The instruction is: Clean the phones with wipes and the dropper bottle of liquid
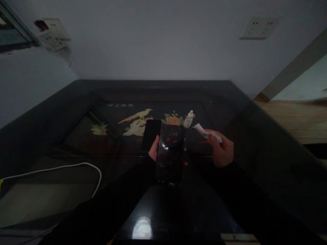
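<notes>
Dim light lies over a dark glossy table (255, 143) that fills most of the frame, with a pale wall (163, 44) behind it in the upper half. In the centre of the table top there is an inlaid picture of a bird (136, 122) and flowers. The left hand (154, 150) comes in from the lower centre and is closed around a dark phone (170, 156), with the thumb on its left edge and fingertips showing at its right edge. The phone is in the middle of the frame; whether its lower end rests on the table I cannot tell. Just behind it, to the upper left, a second phone (150, 134) lies flat on the table. The right hand (224, 152) is right of centre, near the held phone but apart from it, and its fingers are pinched on a crumpled white wipe (208, 133) that sticks out toward the left. A small white bottle (188, 119) stands upright just beyond the wipe. A white cable (76, 165) curves across the lower left. Wall sockets (259, 27) sit in the upper right and upper left corners.
</notes>
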Motion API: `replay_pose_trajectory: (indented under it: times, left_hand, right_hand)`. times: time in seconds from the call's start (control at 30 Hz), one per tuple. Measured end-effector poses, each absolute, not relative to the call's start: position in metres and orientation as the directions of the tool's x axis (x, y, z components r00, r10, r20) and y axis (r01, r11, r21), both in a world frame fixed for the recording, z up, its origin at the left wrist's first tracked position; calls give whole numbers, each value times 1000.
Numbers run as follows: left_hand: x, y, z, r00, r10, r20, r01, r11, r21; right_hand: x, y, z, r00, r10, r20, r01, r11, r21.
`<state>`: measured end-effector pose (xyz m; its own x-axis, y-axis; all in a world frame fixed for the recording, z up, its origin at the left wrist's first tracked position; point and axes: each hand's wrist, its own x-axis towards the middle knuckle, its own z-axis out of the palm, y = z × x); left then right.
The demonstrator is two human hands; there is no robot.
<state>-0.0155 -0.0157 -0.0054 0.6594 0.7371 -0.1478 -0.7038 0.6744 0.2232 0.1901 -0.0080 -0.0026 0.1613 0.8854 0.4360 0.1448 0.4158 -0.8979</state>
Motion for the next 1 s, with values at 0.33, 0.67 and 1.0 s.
replay_pose_trajectory:
  times: [0.33, 0.67, 1.0]
  left_hand:
    - [-10, -21, -9, 737, 669, -96, -633, 734, 248]
    - [-9, -22, -15, 777, 618, -119, -573, 774, 270]
    - [-11, -20, -12, 785, 589, -193, -538, 801, 261]
  right_hand:
    - [173, -7, 5, 227, 953, 200, -236, 253, -938]
    - [164, -5, 16, 205, 967, 151, -295, 208, -933]
    - [157, -6, 32, -53, 816, 575, 409, 543, -733]
